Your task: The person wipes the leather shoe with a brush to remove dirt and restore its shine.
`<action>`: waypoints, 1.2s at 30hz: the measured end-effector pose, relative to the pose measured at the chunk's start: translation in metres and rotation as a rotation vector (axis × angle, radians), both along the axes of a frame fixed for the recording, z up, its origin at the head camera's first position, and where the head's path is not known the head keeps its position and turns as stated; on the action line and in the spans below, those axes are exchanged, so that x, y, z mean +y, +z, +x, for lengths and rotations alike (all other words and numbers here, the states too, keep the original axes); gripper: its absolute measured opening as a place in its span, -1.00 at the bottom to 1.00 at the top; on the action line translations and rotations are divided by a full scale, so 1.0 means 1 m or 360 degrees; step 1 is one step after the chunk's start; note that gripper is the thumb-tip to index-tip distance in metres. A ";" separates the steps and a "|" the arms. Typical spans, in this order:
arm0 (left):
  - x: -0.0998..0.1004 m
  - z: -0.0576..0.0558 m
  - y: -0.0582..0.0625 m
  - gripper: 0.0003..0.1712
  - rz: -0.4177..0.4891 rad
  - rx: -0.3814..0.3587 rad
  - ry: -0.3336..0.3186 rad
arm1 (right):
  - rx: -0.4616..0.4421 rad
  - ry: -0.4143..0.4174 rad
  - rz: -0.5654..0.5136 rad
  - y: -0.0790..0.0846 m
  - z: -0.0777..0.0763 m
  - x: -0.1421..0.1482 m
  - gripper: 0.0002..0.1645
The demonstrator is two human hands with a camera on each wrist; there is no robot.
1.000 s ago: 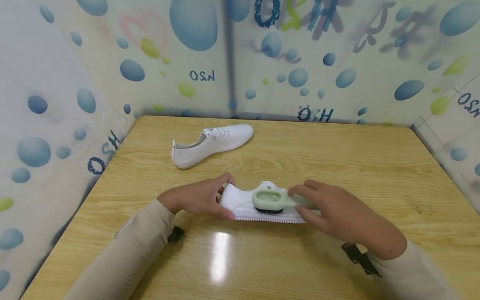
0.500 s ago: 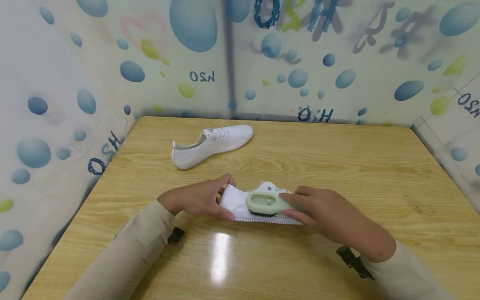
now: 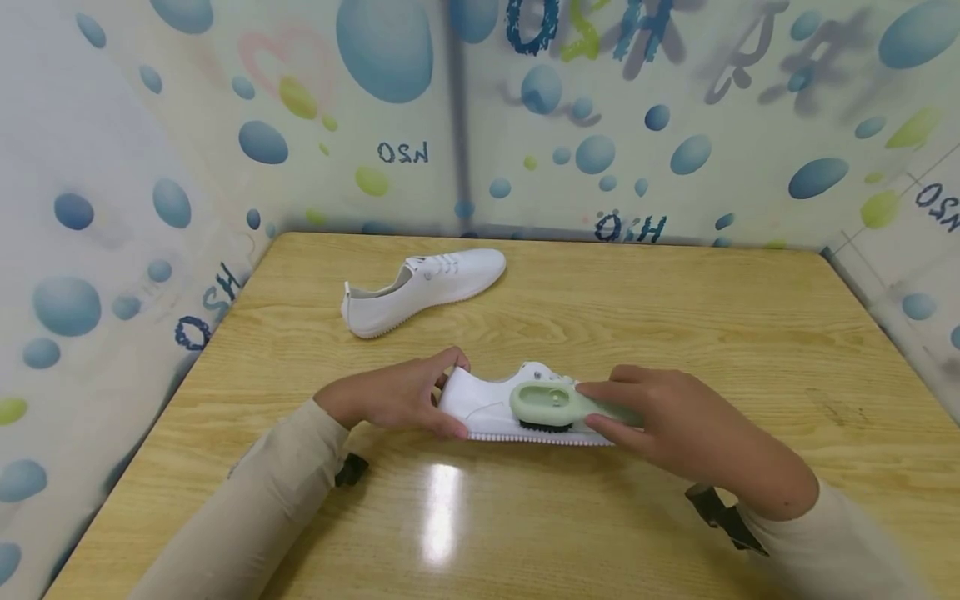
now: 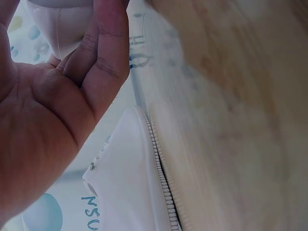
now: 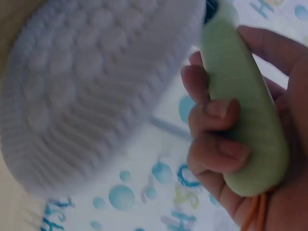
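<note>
A white shoe (image 3: 480,401) with a ridged sole edge is held near the middle of the table, heel to the left. My left hand (image 3: 401,397) grips it at the heel, with the thumb low on the near side. In my right hand (image 3: 675,421) is a pale green brush (image 3: 542,403), its dark bristles against the shoe's side. The right wrist view shows my fingers curled round the brush handle (image 5: 245,110), beside the shoe's studded sole (image 5: 82,72). My right hand hides the toe in the head view.
A second white lace-up shoe (image 3: 427,290) stands farther back on the wooden table (image 3: 675,308), toe pointing right. Patterned walls (image 3: 495,142) rise behind the table and at both sides. An orange cord (image 5: 256,211) hangs from the brush handle.
My right hand has slid the brush left along the shoe's side, then back right toward the toe. The left hand and the far shoe have stayed in place.
</note>
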State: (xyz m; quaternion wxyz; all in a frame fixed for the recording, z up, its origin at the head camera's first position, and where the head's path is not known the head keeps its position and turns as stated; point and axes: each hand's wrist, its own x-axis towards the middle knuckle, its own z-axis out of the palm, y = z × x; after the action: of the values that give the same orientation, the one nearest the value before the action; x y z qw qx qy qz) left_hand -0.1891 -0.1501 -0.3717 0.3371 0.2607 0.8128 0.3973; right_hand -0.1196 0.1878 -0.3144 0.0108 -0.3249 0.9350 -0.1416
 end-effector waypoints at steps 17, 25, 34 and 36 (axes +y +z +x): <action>0.000 -0.001 -0.005 -0.16 0.0016 -0.0026 -0.0002 | -0.0119 -0.0031 0.0055 0.002 0.000 -0.003 -0.53; 0.000 0.000 -0.003 -0.16 0.0025 -0.0022 -0.0008 | -0.0256 -0.0095 0.0037 0.009 0.000 0.011 -0.50; 0.001 0.001 -0.001 -0.18 0.0034 -0.0032 -0.0005 | -0.0163 -0.0058 -0.0006 -0.004 0.003 -0.008 -0.52; 0.001 0.001 0.000 -0.18 0.0032 -0.0031 -0.0005 | -0.0062 -0.0040 -0.0009 -0.008 0.004 -0.014 -0.54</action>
State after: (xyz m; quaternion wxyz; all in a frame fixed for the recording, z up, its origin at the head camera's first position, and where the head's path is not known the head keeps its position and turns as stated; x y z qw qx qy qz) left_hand -0.1884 -0.1490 -0.3722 0.3430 0.2616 0.8049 0.4074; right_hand -0.1154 0.1740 -0.3225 0.0264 -0.3104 0.9382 -0.1506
